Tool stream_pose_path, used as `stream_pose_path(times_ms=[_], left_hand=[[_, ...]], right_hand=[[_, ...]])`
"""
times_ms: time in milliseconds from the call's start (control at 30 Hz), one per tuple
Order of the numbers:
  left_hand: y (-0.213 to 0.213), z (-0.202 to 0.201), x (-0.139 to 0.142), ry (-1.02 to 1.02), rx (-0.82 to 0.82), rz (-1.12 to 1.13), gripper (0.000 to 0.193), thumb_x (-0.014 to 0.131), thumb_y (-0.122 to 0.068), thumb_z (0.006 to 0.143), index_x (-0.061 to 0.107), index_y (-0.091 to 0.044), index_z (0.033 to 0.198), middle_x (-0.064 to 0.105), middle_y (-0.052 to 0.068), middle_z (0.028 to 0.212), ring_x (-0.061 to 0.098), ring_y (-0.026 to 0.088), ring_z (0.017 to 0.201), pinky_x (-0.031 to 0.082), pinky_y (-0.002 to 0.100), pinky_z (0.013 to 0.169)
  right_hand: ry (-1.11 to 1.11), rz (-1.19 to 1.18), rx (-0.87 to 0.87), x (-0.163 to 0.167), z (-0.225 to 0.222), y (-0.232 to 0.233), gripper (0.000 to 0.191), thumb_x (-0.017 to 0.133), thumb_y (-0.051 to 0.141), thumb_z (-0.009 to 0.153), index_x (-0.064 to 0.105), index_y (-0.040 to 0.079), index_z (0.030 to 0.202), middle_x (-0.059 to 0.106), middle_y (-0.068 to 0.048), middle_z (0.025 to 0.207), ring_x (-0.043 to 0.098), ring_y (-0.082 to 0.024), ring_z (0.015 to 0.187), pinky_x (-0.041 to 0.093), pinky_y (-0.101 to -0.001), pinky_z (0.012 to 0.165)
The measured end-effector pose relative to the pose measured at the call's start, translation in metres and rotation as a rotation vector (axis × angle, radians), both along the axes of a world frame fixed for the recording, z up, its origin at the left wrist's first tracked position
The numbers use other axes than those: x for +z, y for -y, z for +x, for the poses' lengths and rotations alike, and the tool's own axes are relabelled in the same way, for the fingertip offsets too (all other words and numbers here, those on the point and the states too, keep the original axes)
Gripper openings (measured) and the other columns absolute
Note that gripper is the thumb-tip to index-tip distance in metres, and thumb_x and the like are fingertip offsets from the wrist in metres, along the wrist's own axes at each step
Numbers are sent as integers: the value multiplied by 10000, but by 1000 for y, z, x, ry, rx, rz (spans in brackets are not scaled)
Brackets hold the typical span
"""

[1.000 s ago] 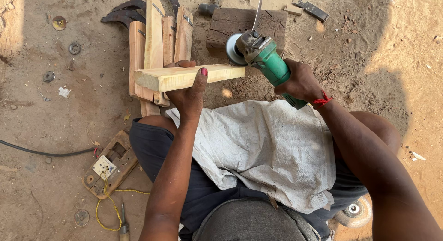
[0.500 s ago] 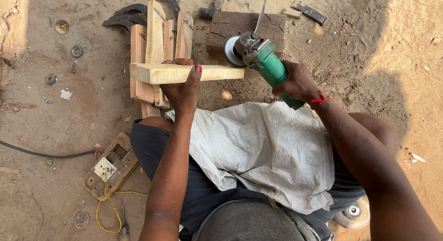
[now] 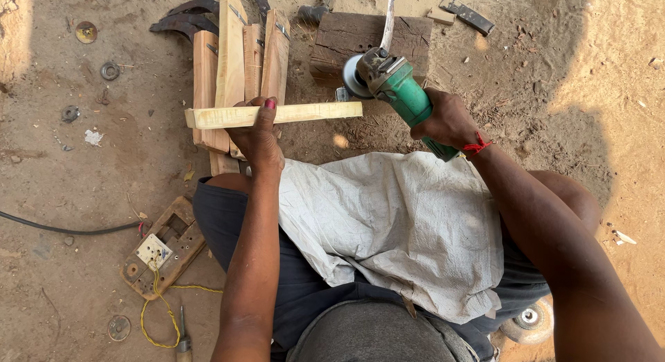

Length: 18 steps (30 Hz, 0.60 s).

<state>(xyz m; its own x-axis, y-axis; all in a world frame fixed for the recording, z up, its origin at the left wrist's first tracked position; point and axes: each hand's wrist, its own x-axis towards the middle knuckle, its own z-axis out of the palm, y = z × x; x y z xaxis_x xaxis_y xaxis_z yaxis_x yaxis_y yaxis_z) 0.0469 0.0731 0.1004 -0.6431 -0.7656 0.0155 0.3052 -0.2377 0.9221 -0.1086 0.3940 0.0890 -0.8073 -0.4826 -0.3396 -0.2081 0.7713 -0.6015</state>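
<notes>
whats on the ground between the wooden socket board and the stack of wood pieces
In the head view, only bare sandy dirt lies between the wooden socket board and the stack of pale wooden pieces.

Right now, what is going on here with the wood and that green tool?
A person sits on sandy ground with a white cloth over the lap. The left hand grips a pale wood strip level in front of them. The right hand holds a green grinder, its disc at the strip's right end. More strips lie stacked behind, beside a dark block. A socket board lies to the left.
</notes>
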Motion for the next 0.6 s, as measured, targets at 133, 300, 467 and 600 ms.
stream_pose_path(times_ms=[133,300,467,600], left_hand=[[3,-1,-4,28,42,51,508,879,-222,730,555,-79,1094,700,117,966,718,158,894,667,322,673],[11,0,-18,36,-14,10,488,862,-185,801,576,3,1148,710,148,1009,690,216,919,558,389,711],[19,-1,-28,-74,2,35,539,864,-93,850,478,-27,1220,653,121,1079,696,230,1033,605,467,957],[15,-3,-30,-63,37,181,697,835,-91,797,438,-94,1370,643,120,1099,687,254,987,589,530,909]], right_hand=[[-27,-25,-12,-4,-4,-7,741,870,193,572,637,-12,1245,735,-200,1003,747,-334,850,636,-434,837],[10,-53,35,-12,-3,2,727,862,200,581,640,-8,1242,738,-191,1001,752,-318,845,640,-425,825],[2,36,-35,-8,-7,0,710,863,174,584,639,-14,1231,736,-206,995,743,-333,832,631,-430,823],[-35,69,-102,0,-9,-9,698,863,195,618,614,-29,1230,721,-224,992,745,-350,816,641,-429,806]])
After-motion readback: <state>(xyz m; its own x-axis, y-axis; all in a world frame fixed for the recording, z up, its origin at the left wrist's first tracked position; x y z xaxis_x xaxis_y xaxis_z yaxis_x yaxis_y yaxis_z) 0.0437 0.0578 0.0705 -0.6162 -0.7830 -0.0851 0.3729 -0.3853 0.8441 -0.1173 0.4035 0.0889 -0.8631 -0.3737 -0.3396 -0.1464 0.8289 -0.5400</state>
